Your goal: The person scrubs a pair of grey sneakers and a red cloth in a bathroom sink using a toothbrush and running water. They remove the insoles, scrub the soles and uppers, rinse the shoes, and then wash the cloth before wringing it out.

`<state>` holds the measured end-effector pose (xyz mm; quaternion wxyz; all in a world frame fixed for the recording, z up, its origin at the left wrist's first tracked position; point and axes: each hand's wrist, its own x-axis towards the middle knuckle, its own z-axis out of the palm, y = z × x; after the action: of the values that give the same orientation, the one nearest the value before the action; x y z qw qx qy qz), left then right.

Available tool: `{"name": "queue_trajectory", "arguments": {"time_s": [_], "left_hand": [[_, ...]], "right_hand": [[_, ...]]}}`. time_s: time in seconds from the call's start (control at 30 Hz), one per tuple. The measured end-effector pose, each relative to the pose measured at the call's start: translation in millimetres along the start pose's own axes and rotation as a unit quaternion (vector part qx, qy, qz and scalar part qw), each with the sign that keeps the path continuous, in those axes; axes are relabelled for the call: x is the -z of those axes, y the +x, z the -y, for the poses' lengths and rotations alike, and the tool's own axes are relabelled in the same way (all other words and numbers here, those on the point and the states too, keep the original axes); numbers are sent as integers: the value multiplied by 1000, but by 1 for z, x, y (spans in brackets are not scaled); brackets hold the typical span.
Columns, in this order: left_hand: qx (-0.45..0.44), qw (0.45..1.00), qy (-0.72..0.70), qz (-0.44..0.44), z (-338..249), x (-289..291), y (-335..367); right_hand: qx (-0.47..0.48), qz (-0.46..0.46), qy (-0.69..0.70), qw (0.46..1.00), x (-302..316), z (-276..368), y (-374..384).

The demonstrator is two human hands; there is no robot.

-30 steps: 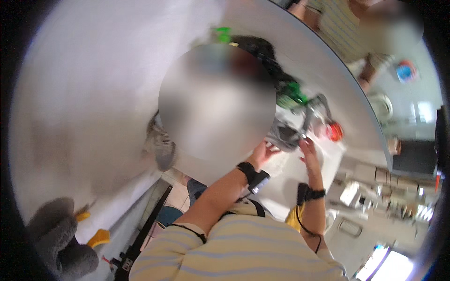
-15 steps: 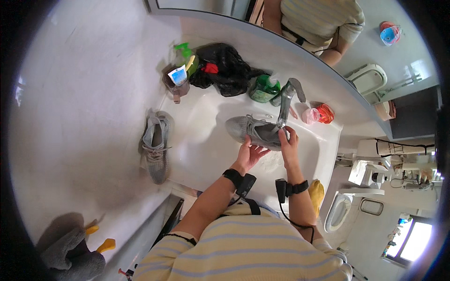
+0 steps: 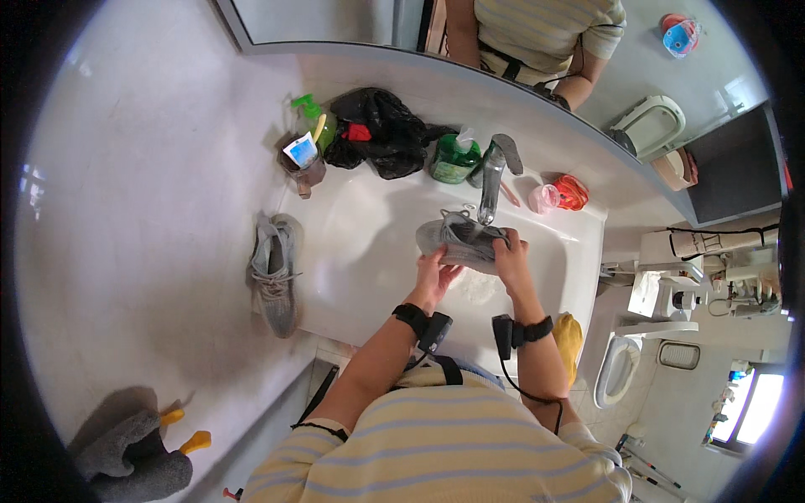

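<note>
A grey lace-up sneaker [image 3: 470, 241] is held over the white washbasin [image 3: 352, 251], its toe to the left and its heel to the right. My left hand [image 3: 433, 277] grips its underside near the toe. At the heel, my right hand [image 3: 510, 253] is closed round the shoe. The chrome faucet [image 3: 490, 189] stands just behind the sneaker, its spout close to the shoe's opening. Whitish water or foam [image 3: 476, 287] shows in the basin below. A second grey sneaker [image 3: 275, 277] lies on the ledge left of the basin.
Behind the basin stand a cup with a tube [image 3: 302, 159], a green pump bottle [image 3: 310, 111], a black plastic bag [image 3: 381, 134], a green bottle [image 3: 454, 159], a pink jar [image 3: 543, 199] and a red packet [image 3: 571, 192]. A yellow cloth [image 3: 568, 348] hangs at the basin's right front.
The held sneaker has tilted, so its opening shows less and more of its side faces me. Both hands moved with it. The whole view has shifted slightly.
</note>
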<state>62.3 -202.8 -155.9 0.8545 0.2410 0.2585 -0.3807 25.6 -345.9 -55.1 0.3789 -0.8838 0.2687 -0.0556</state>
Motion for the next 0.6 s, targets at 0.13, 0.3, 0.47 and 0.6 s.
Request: {"name": "queue_trajectory", "arguments": {"time_s": [0.13, 0.3, 0.47, 0.6], "left_hand": [[-73, 992, -4, -106, -21, -7, 1], [-65, 998, -20, -13, -23, 16, 41], [-20, 999, -38, -2, -11, 25, 64], [-67, 998, 0, 3, -1, 41, 71]], "right_hand": [[-70, 7, 28, 997, 18, 22, -11], [-136, 6, 40, 990, 29, 27, -5], [-147, 54, 84, 984, 40, 30, 9], [-164, 86, 72, 980, 41, 63, 14]]}}
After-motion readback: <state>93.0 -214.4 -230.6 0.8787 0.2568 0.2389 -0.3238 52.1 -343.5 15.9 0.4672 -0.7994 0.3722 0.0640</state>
